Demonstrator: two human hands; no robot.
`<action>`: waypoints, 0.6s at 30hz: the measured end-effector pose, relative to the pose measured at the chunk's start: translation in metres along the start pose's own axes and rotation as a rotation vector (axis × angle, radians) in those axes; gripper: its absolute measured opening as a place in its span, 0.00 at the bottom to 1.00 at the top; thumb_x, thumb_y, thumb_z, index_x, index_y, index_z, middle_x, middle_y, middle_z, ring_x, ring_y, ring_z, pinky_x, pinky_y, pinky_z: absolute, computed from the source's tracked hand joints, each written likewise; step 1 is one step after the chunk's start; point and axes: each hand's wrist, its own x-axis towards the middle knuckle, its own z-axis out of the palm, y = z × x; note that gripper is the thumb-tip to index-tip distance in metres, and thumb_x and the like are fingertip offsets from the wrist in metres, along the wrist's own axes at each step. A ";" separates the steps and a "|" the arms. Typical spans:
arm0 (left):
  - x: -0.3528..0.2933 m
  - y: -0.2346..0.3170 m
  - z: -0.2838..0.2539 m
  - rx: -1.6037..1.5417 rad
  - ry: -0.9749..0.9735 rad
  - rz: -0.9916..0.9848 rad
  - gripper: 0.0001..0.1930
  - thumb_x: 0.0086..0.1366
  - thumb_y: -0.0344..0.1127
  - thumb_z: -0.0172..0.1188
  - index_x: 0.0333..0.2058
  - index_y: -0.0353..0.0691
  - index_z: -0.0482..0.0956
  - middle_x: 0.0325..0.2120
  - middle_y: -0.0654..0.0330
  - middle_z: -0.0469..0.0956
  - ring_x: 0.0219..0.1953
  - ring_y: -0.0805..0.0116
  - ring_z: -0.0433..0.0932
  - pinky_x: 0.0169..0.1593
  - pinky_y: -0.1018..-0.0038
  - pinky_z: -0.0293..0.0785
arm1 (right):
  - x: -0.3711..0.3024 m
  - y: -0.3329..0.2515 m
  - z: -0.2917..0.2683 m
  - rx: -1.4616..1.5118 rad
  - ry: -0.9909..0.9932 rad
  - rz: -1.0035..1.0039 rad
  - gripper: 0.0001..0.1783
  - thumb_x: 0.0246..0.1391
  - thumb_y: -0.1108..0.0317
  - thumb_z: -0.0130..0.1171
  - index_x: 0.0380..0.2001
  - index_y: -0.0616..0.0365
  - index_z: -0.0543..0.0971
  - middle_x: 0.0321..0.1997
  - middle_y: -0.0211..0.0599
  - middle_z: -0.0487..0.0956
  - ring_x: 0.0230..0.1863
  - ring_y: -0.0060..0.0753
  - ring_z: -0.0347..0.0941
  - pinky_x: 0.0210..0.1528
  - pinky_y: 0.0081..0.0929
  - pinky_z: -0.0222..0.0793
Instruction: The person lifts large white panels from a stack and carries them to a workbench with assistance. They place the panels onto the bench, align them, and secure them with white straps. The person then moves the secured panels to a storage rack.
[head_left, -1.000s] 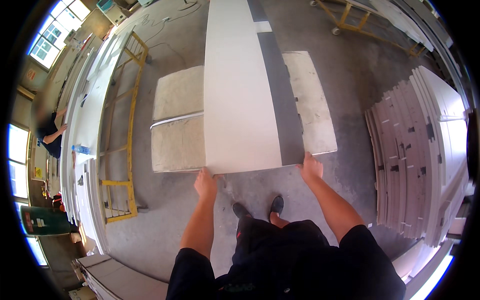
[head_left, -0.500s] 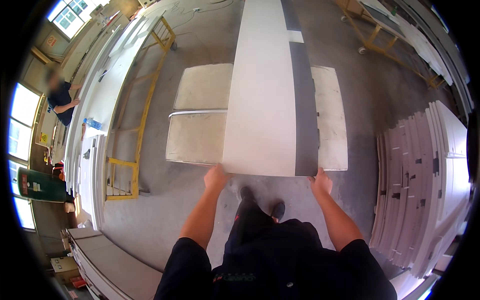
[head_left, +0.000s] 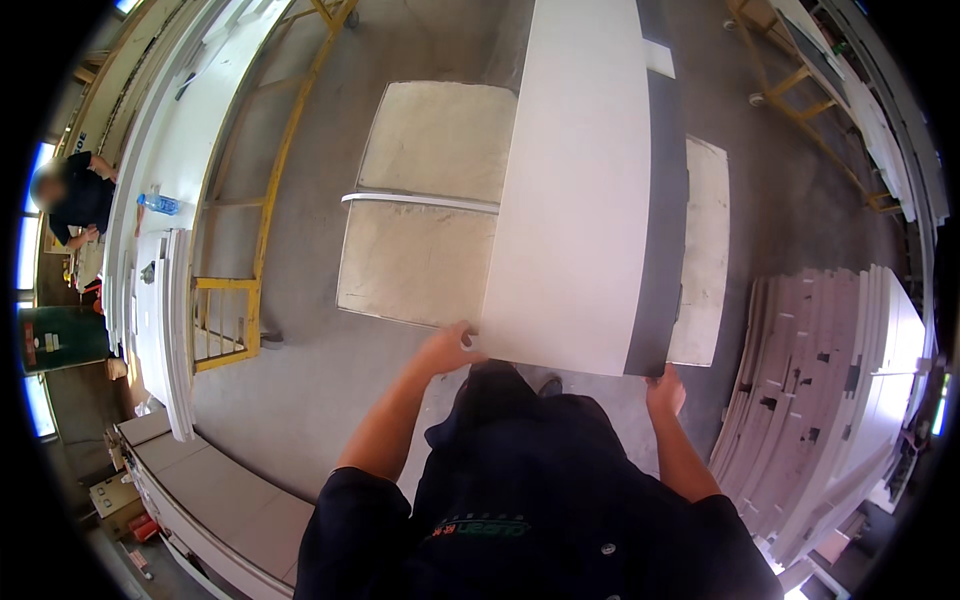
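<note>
A long white panel (head_left: 575, 200) with a dark grey strip (head_left: 665, 200) down its right side runs away from me over low pale blocks. Its near end faces my body. My left hand (head_left: 448, 350) is at the near left corner, thumb and forefinger apart with a gap between them, the fingertips against the panel's edge. At the near right corner my right hand (head_left: 664, 392) grips the end below the dark strip; its fingertips are partly hidden by the panel. A small white patch (head_left: 658, 58) interrupts the strip farther up.
Pale blocks (head_left: 420, 255) project on both sides of the panel. To the left stands a yellow-framed rack (head_left: 228, 284) with long white panels and a water bottle (head_left: 160, 204); a person (head_left: 78, 195) is beyond it. Stacked panels (head_left: 800, 390) stand at right, a low grey-topped unit (head_left: 200, 490) lower left.
My view has turned and moved closer to the panel, which now appears farther right. My left hand's thumb and forefinger have spread at the corner; my right hand stays at its corner.
</note>
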 end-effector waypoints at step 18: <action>0.193 -0.139 -0.263 -1.450 0.847 -0.307 0.11 0.62 0.37 0.60 0.39 0.35 0.76 0.35 0.59 0.79 0.37 0.68 0.77 0.40 0.74 0.72 | -0.020 -0.022 -0.026 0.090 -0.006 0.286 0.28 0.38 0.66 0.68 0.47 0.59 0.73 0.28 0.42 0.80 0.34 0.44 0.78 0.39 0.38 0.73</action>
